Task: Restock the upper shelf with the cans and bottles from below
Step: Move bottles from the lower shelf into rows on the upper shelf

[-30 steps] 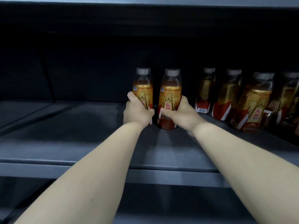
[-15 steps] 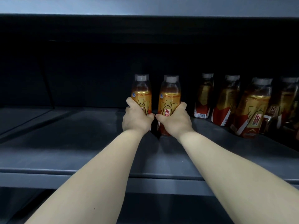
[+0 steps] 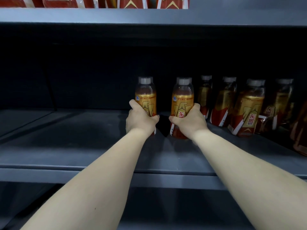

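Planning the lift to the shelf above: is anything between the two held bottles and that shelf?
The upper shelf board sits right over the left bottle and right bottle; they likely must come forward first. Its front holds red packs.

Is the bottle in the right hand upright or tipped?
Upright: the bottle in the right hand stands vertical, grey cap on top. Whether it rests on the shelf, cannot tell.

Grey shelf [image 3: 66, 146] across mid-frame: row of upright orange-labelled bottles [image 3: 247, 110] standing at right. Top shelf [image 3: 149, 15], upper edge: red-labelled containers [image 3: 132, 2], tops cropped.
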Demonstrator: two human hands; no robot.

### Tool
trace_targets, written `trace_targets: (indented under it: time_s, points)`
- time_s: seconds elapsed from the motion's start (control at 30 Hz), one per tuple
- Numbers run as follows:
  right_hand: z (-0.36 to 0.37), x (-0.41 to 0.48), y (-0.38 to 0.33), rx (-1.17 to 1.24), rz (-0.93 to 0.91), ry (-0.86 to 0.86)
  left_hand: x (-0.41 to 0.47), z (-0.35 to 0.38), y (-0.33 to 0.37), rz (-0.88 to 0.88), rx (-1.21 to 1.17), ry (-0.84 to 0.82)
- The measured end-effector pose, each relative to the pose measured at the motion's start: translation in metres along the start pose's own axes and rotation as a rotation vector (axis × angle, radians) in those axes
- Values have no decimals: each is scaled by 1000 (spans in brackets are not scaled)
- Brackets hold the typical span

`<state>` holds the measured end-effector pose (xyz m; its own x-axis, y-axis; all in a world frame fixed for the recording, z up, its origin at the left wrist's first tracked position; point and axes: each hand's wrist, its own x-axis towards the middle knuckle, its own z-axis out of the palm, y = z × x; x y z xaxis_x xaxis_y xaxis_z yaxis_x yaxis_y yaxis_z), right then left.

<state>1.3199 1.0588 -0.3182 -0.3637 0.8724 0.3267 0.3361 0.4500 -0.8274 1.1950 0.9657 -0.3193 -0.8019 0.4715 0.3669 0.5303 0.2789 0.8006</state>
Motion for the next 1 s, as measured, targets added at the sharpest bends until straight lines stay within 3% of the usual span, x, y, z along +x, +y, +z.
trace_targets:
  time_s: [0.37,1.0]
  points:
    - [-34,-15,12,20,40,-1,-36,18,32,40,50,-91]
    - [-33,-18,27,72,-27,-34,-42,21,24,33,7,-71]
